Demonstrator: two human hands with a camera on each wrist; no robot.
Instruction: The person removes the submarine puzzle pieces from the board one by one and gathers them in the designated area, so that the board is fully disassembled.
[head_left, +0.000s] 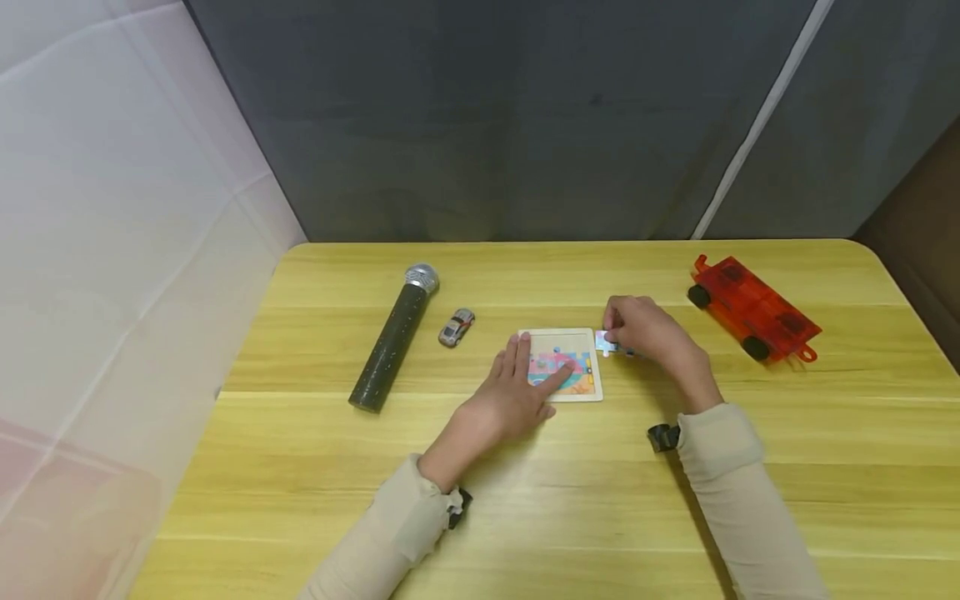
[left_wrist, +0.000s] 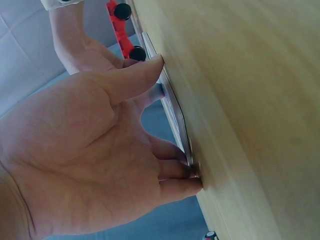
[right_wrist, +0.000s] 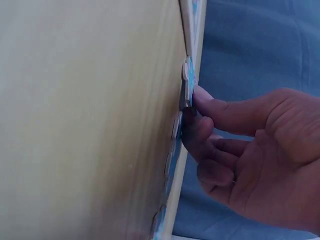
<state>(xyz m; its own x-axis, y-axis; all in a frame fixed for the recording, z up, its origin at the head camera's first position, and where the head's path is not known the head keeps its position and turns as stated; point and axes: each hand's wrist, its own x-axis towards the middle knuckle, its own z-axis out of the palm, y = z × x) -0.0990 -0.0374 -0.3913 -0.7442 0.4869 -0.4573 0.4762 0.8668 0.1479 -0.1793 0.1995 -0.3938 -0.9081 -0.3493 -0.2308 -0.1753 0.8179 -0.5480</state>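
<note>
Left hand (head_left: 517, 387) lies flat, fingers spread, steadying the puzzle board (head_left: 567, 363) at table (head_left: 525, 500) centre; right hand (head_left: 648, 333) pinches 1 puzzle piece (head_left: 606, 341) beside the board's right edge; best lifted level, board pinned.

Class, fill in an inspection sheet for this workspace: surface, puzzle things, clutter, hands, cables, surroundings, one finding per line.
Surface: light wooden table, rounded far corners.
Puzzle things: puzzle board lies flat mid-table, partly filled; loose puzzle piece at its right edge, with more pieces beside it in the right wrist view.
Clutter: microphone lying at left; small toy car beside it; red wheeled toy at far right.
Hands: left hand rests flat on the board, fingers straight; right hand pinches the loose piece.
Cables: nothing seen.
Surroundings: grey curtain behind; white sheet to the left.
</note>
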